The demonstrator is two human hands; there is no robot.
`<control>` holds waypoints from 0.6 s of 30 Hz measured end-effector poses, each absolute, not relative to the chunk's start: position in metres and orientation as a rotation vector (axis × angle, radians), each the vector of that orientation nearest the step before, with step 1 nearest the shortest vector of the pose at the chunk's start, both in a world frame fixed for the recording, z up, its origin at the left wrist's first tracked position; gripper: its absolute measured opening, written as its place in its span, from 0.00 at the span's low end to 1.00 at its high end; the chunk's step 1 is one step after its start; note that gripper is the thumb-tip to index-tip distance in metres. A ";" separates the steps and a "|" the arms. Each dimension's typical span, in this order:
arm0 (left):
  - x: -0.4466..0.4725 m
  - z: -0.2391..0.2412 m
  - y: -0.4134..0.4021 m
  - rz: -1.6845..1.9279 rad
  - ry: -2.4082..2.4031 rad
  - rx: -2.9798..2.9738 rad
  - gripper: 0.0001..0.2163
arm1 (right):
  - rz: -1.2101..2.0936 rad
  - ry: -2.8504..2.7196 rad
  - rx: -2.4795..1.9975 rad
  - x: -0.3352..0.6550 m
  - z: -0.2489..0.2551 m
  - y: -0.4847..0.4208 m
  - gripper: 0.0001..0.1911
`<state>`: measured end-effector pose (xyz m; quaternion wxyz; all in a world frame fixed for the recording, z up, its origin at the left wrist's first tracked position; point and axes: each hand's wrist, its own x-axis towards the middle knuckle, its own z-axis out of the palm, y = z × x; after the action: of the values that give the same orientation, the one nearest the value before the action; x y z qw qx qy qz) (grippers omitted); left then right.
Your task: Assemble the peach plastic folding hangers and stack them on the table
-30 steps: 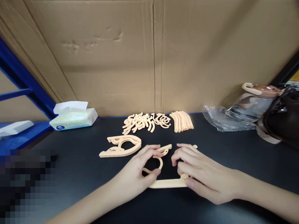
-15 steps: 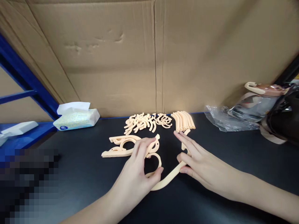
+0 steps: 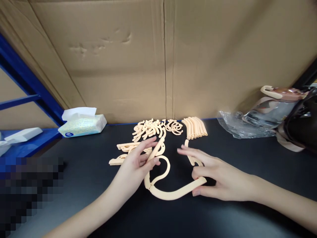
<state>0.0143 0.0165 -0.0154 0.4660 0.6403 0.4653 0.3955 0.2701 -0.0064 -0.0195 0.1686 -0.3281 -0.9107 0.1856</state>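
Note:
A beige plastic folding hanger [image 3: 170, 195], its two long arms joined at a pivot and a curved hook rising between them, is held just above the black table. My left hand [image 3: 137, 162] grips its left arm between thumb and fingers. At the other side, my right hand [image 3: 214, 177] pinches the end of the right arm between thumb and index finger. A small notched beige piece [image 3: 190, 155] shows behind the right fingers; whether they touch it I cannot tell. Folded hangers [image 3: 117, 161] lie beyond my left hand, partly covered by it.
At the back lie a pile of small curved pieces [image 3: 148, 129], a few thin hooks [image 3: 173, 126] and a row of long arms [image 3: 195, 127]. A tissue pack [image 3: 85, 125] sits left; a plastic bag [image 3: 237, 127] and a bottle [image 3: 269, 112] stand right. Cardboard [image 3: 119, 66] walls the back.
The hanger's arms have spread and turned, so the pivot and hook now show between my hands. My left hand has shifted left, and my right hand's grip has moved to the arm's end.

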 end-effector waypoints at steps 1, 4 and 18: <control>0.014 -0.013 0.017 0.985 1.129 1.542 0.25 | 0.479 -2.567 -0.939 0.270 -0.021 -0.006 0.14; 0.013 -0.007 0.019 0.996 1.103 1.479 0.24 | 0.394 -2.496 -0.963 0.271 -0.024 -0.004 0.12; 0.005 -0.011 0.030 0.950 1.235 1.735 0.24 | 0.314 -2.517 -0.812 0.274 -0.031 -0.001 0.11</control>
<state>0.0054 0.0300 -0.0105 0.3939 0.6838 0.4867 0.3746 0.2741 -0.0014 -0.0309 0.2371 -0.2962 -0.9181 0.1144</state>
